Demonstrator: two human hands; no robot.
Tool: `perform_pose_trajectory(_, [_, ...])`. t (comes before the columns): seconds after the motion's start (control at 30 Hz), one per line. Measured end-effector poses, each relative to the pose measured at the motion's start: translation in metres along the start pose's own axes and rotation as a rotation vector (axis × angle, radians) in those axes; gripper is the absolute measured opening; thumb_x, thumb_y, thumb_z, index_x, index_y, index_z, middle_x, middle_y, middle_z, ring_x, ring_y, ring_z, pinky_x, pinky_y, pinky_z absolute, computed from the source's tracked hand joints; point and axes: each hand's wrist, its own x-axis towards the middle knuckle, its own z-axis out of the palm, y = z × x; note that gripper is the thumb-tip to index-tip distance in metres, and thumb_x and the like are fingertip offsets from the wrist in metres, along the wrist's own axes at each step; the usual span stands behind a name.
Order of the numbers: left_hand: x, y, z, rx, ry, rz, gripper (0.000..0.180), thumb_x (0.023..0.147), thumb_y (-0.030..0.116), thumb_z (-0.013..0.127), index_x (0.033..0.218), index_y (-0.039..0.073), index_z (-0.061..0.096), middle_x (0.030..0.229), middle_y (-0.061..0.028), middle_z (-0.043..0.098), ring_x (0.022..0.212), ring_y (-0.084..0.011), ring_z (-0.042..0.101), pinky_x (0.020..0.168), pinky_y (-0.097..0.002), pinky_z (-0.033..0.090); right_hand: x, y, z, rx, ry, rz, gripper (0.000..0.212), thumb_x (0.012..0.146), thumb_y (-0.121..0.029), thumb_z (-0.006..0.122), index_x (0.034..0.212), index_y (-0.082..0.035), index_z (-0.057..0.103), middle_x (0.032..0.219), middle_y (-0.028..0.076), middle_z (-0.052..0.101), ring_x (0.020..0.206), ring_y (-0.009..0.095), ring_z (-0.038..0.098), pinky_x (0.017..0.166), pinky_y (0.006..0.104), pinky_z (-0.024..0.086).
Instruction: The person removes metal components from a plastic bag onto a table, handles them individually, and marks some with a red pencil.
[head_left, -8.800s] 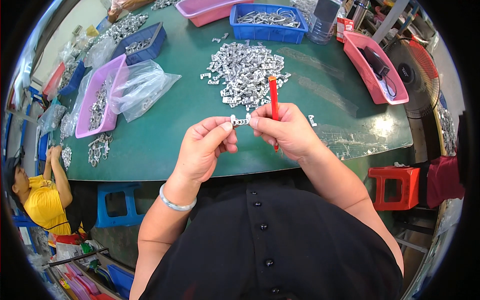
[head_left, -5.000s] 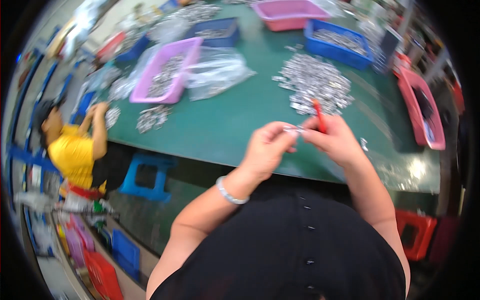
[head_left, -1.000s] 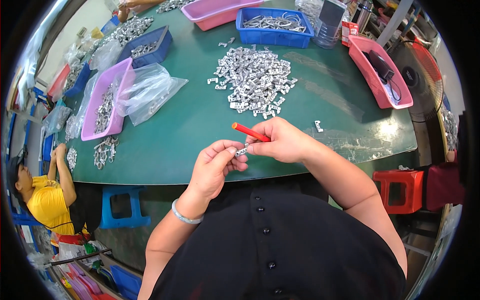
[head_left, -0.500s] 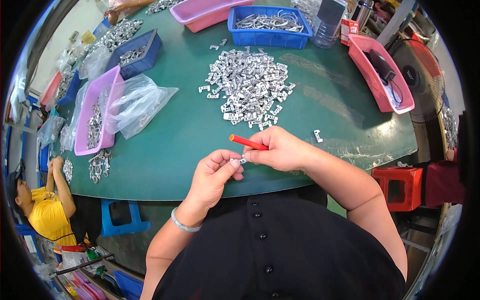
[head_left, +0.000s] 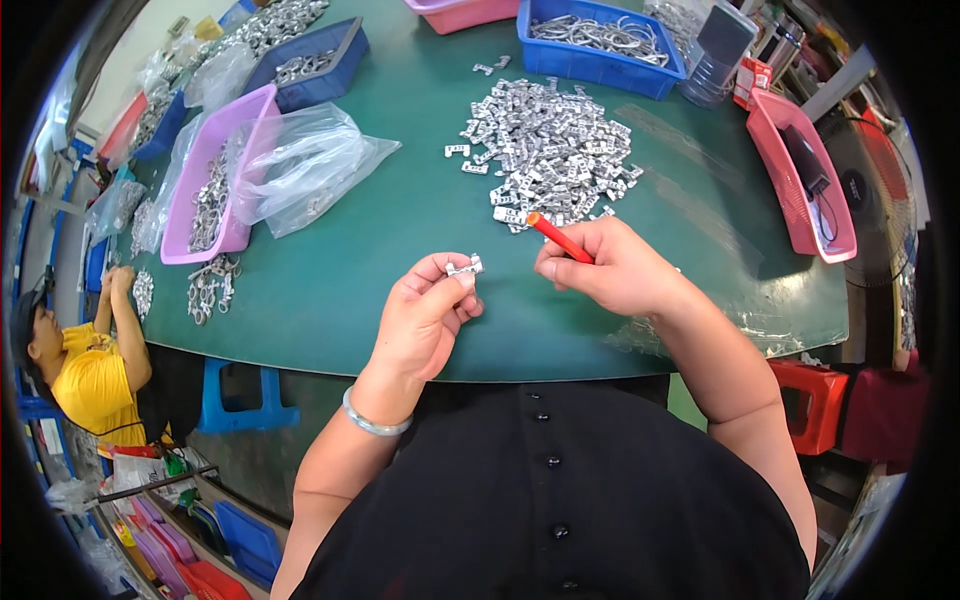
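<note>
My left hand (head_left: 420,312) pinches a small notched silver metal piece (head_left: 465,267) with dark markings between thumb and fingers, above the near part of the green table (head_left: 330,320). To its right, and apart from it, my right hand (head_left: 612,268) is closed around a red pen-like stick (head_left: 562,240), its blunt end pointing up and to the left. The stick's lower end is hidden in my fingers. Just beyond both hands lies a heap of similar small metal pieces (head_left: 550,145), with a few loose ones at its left edge.
A purple basket (head_left: 172,225) of metal parts and a clear plastic bag (head_left: 320,165) are on the left. Blue bins (head_left: 605,68) stand at the back. A pink basket (head_left: 770,165) holds a black device at right. A person in yellow (head_left: 98,385) sits far left.
My hands have moved apart; the right one, with the red stick, has drawn away from the metal piece in my left hand. The whole view has shifted slightly.
</note>
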Motion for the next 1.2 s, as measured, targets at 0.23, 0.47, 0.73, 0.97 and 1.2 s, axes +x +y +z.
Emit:
perform_pose_trajectory(0.23, [-0.018, 0.035, -0.027, -0.006, 0.142, 0.205, 0.005, 0.082, 0.008, 0.052, 0.087, 0.007, 0.051, 0.082, -0.0064, 0.057, 0.078, -0.0174, 0.057, 0.072, -0.0312, 0.048, -0.004, -0.023, 0.012, -0.003, -0.042, 0.052, 0.013, 0.08, -0.013, 0.056, 0.072, -0.002, 0.056, 0.059, -0.003, 0.049, 0.055, 0.005, 0.041, 0.05, 0.0231, 0.035])
perform_pose_trajectory(0.47, [-0.07, 0.121, -0.167, 0.1, 0.47, 0.614, 0.018, 0.085, 0.009, 0.048, 0.103, 0.004, 0.05, 0.081, -0.0047, 0.056, 0.073, -0.0149, 0.055, 0.067, -0.0282, 0.046, 0.008, -0.03, 0.048, -0.023, -0.051, 0.073, 0.008, 0.078, -0.008, 0.056, 0.076, 0.0, 0.058, 0.062, 0.0, 0.053, 0.057, 0.006, 0.046, 0.052, 0.0214, 0.038])
perform_pose_trajectory(0.73, [-0.124, 0.23, -0.34, 0.122, 0.738, 0.735, 0.027, 0.086, 0.007, 0.047, 0.113, 0.002, 0.043, 0.084, -0.0072, 0.055, 0.074, -0.0151, 0.054, 0.067, -0.0264, 0.046, 0.053, -0.048, 0.119, 0.047, -0.138, 0.225, 0.007, 0.078, -0.005, 0.056, 0.08, 0.001, 0.06, 0.061, 0.003, 0.056, 0.045, 0.004, 0.042, 0.04, 0.0173, 0.031])
perform_pose_trajectory(0.97, [-0.115, 0.281, -0.426, -0.015, 0.657, 0.792, 0.029, 0.084, 0.006, 0.049, 0.112, 0.005, 0.044, 0.081, -0.0069, 0.054, 0.071, -0.015, 0.053, 0.065, -0.0263, 0.046, 0.088, -0.065, 0.148, -0.017, -0.12, 0.274, 0.008, 0.078, -0.005, 0.057, 0.08, 0.002, 0.059, 0.06, 0.004, 0.056, 0.045, 0.005, 0.043, 0.041, 0.0189, 0.033])
perform_pose_trajectory(1.2, [-0.084, 0.31, -0.477, -0.103, 0.624, 0.83, 0.022, 0.084, 0.005, 0.049, 0.106, 0.006, 0.047, 0.078, -0.0065, 0.055, 0.069, -0.0152, 0.053, 0.062, -0.0269, 0.045, 0.098, -0.068, 0.151, -0.046, -0.071, 0.3, 0.009, 0.077, -0.005, 0.057, 0.082, 0.003, 0.059, 0.061, 0.005, 0.057, 0.045, 0.005, 0.043, 0.041, 0.0191, 0.033])
